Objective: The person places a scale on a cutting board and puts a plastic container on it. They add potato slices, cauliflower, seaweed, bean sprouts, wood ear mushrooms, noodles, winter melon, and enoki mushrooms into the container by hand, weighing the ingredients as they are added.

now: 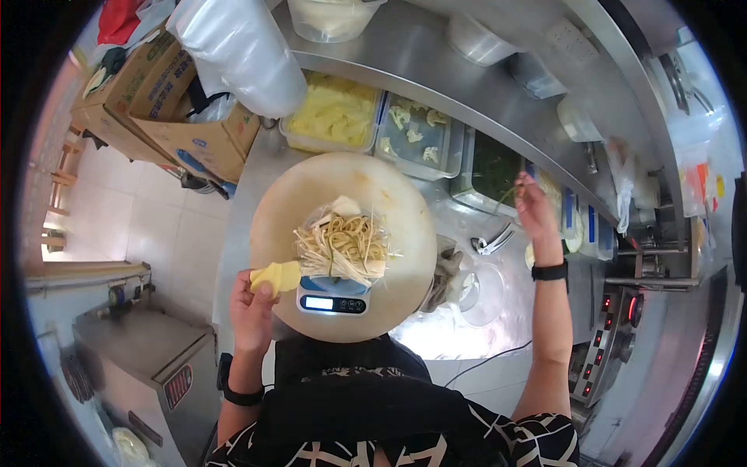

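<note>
My left hand (253, 315) is closed on a few yellow potato slices (277, 276), at the left edge of a round cutting board (401, 187). On the board, a digital scale (334, 303) with a lit display bears a heap of food: brownish noodle-like strips (346, 237), thin white enoki mushrooms (354, 271) and pale chunks. The vessel under the heap is mostly hidden. To the right, my right hand (535, 210) is pinched over a tub of dark green leafy strands (490, 167), and a thin green strand (507, 194) hangs from its fingertips.
Behind the board stand a tub of potato slices (331, 113) and a tub with cauliflower pieces (412, 140). Scissors (492, 240) lie on the steel counter (467, 214). A steel shelf (420, 58) overhangs the tubs. Cardboard boxes (194, 144) stand at left.
</note>
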The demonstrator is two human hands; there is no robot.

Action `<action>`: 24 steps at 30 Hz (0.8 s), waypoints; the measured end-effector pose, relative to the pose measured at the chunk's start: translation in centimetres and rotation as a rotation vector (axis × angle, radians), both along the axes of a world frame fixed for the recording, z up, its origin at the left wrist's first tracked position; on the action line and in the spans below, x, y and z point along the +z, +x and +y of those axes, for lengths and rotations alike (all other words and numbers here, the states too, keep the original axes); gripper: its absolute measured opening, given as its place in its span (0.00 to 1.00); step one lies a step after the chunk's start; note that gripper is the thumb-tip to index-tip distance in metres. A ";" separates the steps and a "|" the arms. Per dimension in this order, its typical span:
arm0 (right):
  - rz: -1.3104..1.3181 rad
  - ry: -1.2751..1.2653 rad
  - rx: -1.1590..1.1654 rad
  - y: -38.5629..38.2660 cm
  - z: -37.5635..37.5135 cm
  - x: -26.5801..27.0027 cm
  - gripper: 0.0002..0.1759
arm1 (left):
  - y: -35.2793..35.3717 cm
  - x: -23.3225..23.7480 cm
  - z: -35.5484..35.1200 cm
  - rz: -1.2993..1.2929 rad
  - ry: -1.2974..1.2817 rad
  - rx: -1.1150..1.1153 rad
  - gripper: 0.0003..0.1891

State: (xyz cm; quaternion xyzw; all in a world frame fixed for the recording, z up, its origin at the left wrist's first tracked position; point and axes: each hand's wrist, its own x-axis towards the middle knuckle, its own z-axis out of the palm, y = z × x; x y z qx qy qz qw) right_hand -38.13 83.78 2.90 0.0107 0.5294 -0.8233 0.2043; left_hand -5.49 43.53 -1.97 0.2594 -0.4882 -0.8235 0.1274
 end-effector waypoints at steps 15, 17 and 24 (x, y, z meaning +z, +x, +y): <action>1.165 0.907 0.526 16.4 -22.2 -1.5 0.31 | -0.5 0.7 4.4 0.121 0.375 0.109 0.12; 1.222 0.922 0.551 17.9 -22.7 -1.8 0.33 | -1.0 1.0 4.7 0.208 0.417 0.042 0.13; 1.180 1.067 0.592 19.9 -22.9 -2.4 0.37 | -1.8 1.0 5.0 0.210 0.400 0.007 0.14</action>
